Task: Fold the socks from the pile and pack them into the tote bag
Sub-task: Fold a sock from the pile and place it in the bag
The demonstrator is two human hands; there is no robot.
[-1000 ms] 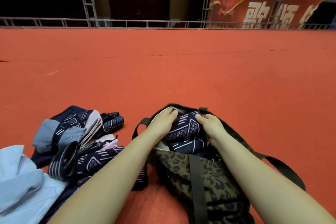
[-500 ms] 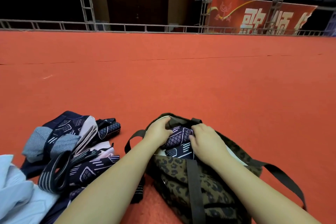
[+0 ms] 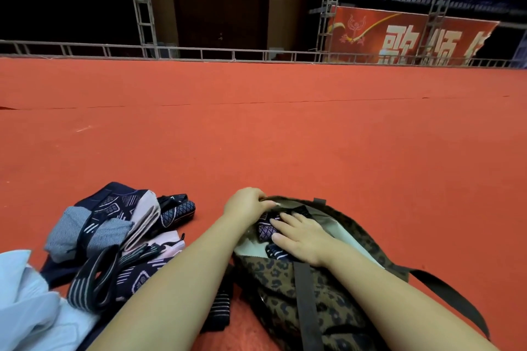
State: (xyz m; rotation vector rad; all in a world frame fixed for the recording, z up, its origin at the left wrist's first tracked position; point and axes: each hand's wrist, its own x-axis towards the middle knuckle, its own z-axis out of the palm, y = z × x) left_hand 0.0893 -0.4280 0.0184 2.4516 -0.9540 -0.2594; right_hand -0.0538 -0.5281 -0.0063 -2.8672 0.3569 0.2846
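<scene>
A leopard-print tote bag with dark straps lies open on the red carpet near me. My left hand grips the far left rim of its opening, fingers curled over the edge. With straight fingers, my right hand lies flat on a folded dark patterned sock and presses it down inside the bag. A pile of dark, grey and pink patterned socks lies on the carpet to the left of my left forearm.
A pale blue garment lies at the bottom left beside the pile. Red carpet stretches ahead to a metal railing, scaffolding and a red banner.
The folded sock has gone from above the bag's opening down into it. My right hand flattened on top of it and my left hand moved to the bag's rim.
</scene>
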